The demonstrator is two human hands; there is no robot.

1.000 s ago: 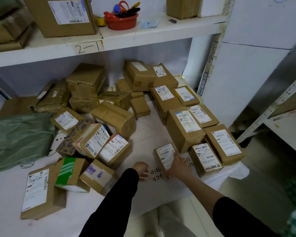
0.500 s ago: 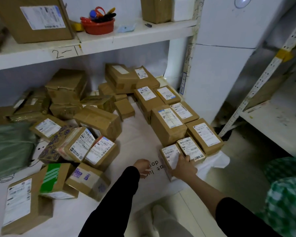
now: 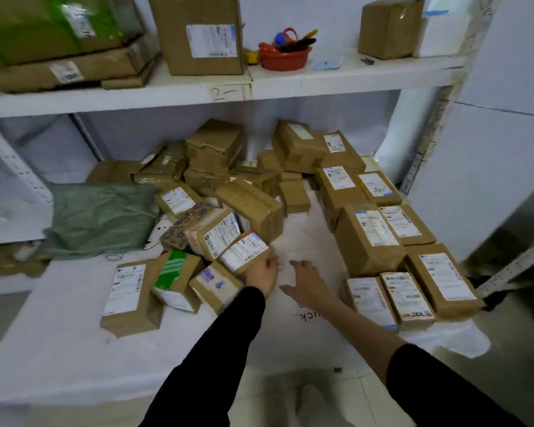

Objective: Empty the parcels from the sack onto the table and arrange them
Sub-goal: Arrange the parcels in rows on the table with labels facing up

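Several brown cardboard parcels lie on the white-covered table (image 3: 59,349). On the right they sit in neat rows with labels up, the nearest being a small parcel (image 3: 369,298). A loose heap fills the left and back. The green sack (image 3: 102,217) lies flat and crumpled at the left. My left hand (image 3: 261,271) touches the near edge of a labelled parcel (image 3: 244,252) at the front of the heap. With fingers spread and holding nothing, my right hand (image 3: 309,285) hovers over the bare cloth between heap and rows.
An upper shelf (image 3: 259,90) carries a large box (image 3: 202,35), flat parcels, a red bowl (image 3: 284,58) of scissors and a small box (image 3: 389,29). A white wall panel (image 3: 490,180) bounds the right. Tiled floor lies below the table's front edge.
My right hand has let go of the small parcel, now in the front row, and moved left. My left hand has reached forward to the heap. The view has swung left.
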